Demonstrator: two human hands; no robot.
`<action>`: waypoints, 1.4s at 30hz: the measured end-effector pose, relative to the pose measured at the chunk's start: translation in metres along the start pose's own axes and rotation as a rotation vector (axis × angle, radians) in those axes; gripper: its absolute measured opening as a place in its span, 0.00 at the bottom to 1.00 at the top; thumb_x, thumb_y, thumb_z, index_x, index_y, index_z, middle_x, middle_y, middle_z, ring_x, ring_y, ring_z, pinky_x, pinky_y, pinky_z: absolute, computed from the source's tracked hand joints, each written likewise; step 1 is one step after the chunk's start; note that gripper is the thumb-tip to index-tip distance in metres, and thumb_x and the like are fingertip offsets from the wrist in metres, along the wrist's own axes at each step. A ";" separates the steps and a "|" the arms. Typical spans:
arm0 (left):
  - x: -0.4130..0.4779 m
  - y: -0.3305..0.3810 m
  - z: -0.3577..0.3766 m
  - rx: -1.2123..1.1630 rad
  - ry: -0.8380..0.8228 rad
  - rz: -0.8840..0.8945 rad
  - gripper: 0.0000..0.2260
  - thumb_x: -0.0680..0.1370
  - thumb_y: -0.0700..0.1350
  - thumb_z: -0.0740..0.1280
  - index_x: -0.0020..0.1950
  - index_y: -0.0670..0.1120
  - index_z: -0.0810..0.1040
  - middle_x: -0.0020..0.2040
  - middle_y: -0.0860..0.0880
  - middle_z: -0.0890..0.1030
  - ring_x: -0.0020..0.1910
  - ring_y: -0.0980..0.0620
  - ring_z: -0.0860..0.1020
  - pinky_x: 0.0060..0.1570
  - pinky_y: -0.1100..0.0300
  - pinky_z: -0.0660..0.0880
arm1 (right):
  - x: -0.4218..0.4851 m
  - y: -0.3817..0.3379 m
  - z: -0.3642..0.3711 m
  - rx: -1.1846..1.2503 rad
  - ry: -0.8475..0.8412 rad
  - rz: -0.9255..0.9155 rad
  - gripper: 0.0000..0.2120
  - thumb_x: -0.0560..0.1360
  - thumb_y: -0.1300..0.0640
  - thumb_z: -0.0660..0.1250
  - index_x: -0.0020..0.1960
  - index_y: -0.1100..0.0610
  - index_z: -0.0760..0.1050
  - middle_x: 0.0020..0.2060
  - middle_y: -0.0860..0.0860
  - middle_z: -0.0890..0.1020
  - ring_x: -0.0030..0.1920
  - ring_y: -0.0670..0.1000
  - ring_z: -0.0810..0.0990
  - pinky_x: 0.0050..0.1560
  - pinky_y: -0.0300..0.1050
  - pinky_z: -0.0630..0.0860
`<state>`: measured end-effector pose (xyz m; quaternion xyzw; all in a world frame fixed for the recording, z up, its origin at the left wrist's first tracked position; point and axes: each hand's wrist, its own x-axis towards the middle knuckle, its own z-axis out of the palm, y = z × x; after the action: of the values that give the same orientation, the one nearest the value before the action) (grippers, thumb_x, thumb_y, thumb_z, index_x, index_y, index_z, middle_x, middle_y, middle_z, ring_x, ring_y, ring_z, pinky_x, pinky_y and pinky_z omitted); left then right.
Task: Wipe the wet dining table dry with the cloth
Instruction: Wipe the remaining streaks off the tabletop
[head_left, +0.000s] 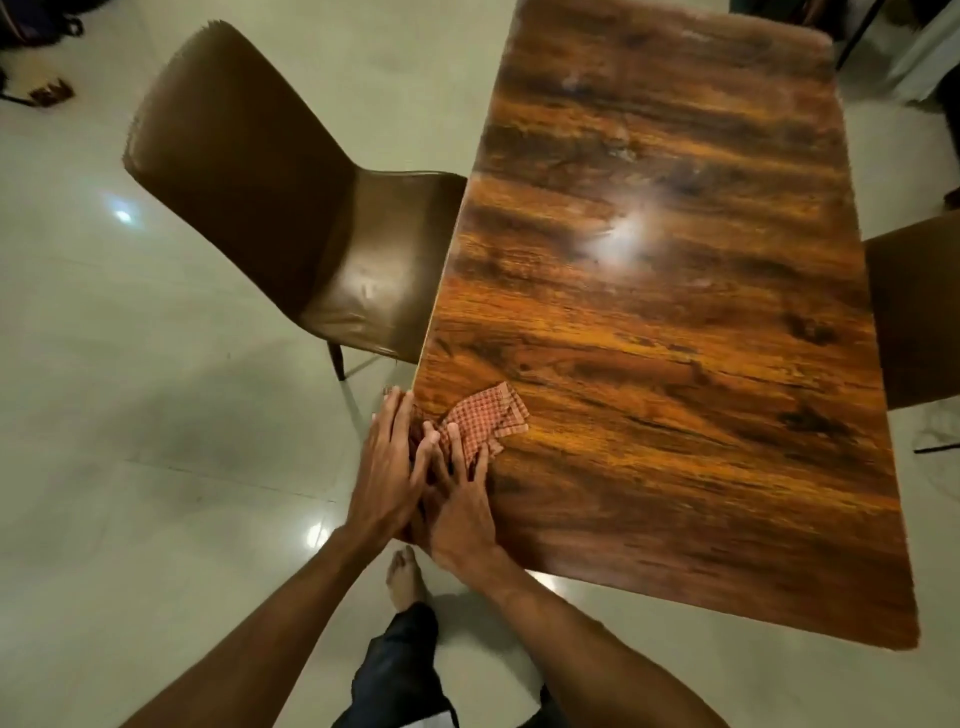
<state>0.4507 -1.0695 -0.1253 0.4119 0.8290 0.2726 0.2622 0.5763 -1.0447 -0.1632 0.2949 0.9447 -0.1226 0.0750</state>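
Observation:
A long glossy wooden dining table (675, 322) runs away from me on the right. A folded red-and-white checked cloth (485, 418) lies at its near left corner. My right hand (462, 499) rests flat on the near part of the cloth, fingers spread. My left hand (387, 467) lies at the table's left edge, fingers straight, touching the cloth's left side and overlapping my right hand. A faint dull smear (618, 150) shows on the far tabletop.
A brown leather chair (291, 208) stands tucked against the table's left side. Another chair (919, 312) is at the right edge. My bare foot (405, 577) and dark trouser leg are on the pale tiled floor below the table's corner.

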 end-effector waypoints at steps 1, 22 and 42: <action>0.007 -0.010 -0.011 0.001 -0.003 -0.003 0.31 0.81 0.64 0.50 0.81 0.50 0.53 0.82 0.49 0.53 0.80 0.50 0.52 0.76 0.54 0.47 | 0.014 -0.009 -0.004 0.022 -0.008 0.005 0.43 0.80 0.32 0.57 0.84 0.46 0.38 0.85 0.56 0.42 0.83 0.66 0.41 0.77 0.75 0.48; 0.167 0.057 -0.015 0.160 -0.115 0.215 0.29 0.83 0.60 0.53 0.82 0.52 0.51 0.82 0.50 0.52 0.80 0.51 0.51 0.78 0.48 0.52 | 0.182 0.179 -0.074 0.195 0.107 0.387 0.28 0.86 0.40 0.49 0.85 0.42 0.50 0.85 0.48 0.45 0.84 0.59 0.40 0.78 0.74 0.40; 0.322 0.066 -0.016 0.100 -0.330 0.476 0.30 0.83 0.64 0.51 0.82 0.53 0.50 0.82 0.54 0.49 0.80 0.60 0.45 0.79 0.50 0.49 | 0.223 0.336 -0.106 0.318 0.196 1.156 0.30 0.86 0.42 0.51 0.85 0.45 0.47 0.85 0.55 0.44 0.82 0.67 0.38 0.76 0.78 0.46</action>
<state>0.3075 -0.7737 -0.1374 0.6462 0.6676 0.2145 0.3012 0.5810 -0.6279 -0.1724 0.7778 0.6040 -0.1739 -0.0029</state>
